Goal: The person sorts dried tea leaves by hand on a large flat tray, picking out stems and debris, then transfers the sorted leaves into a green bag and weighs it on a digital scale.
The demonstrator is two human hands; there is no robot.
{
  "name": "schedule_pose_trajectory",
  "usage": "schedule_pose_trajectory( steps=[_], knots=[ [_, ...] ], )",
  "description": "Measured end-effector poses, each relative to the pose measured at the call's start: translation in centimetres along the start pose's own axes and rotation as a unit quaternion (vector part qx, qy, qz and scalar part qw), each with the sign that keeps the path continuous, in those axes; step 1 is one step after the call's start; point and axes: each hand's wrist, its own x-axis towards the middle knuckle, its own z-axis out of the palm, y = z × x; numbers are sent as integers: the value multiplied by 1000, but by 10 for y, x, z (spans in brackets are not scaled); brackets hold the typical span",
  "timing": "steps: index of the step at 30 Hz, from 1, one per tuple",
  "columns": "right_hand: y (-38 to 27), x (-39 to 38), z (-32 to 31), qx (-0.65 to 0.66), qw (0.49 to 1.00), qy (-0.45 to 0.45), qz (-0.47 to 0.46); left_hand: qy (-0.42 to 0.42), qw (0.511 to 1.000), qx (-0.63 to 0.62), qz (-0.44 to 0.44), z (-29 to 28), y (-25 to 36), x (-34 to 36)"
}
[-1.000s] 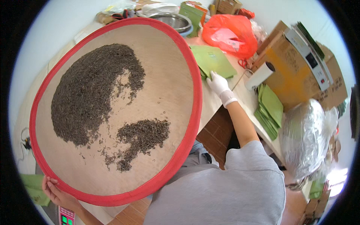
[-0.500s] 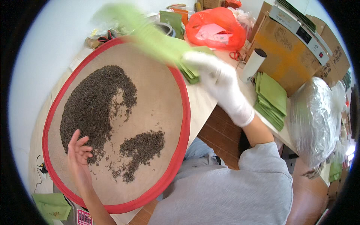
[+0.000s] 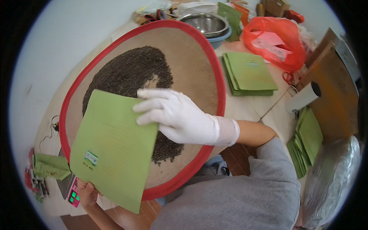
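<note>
- A white tabletop carries a big round tray of dark tea leaves.
- The gloved right hand pinches a green pouch over the tray, so spills land inside.
- The bare left hand grips the pouch's bottom edge, keeping it steady.

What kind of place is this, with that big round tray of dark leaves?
Probably a small tea-packing workspace. A red-rimmed tray holds loose dark leaves, the gloved right hand holds a green pouch over it, more pouches are stacked on the table, and a small scale sits by the left hand.

right hand: white thin glove to wrist | left hand: bare | torso: grey short-sleeved shirt
</note>
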Motion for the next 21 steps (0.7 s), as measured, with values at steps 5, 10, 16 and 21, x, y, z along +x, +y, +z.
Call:
schedule_pose_trajectory(
  steps=[5, 10, 16, 21],
  knots=[
    [-22, 62, 33, 25, 994, -50, -90, 343, 924, 81, 147, 45, 37, -24],
    [-95, 88, 58, 30, 914, -129, -384, 476, 819, 273, 170, 110, 56, -46],
    [-132, 97, 113, 10, 964, -213, -160, 381, 485, 726, 307, 126, 64, -83],
    [-124, 108, 174, 215, 917, -193, -276, 248, 599, 706, 286, 116, 55, -92]
  ],
)
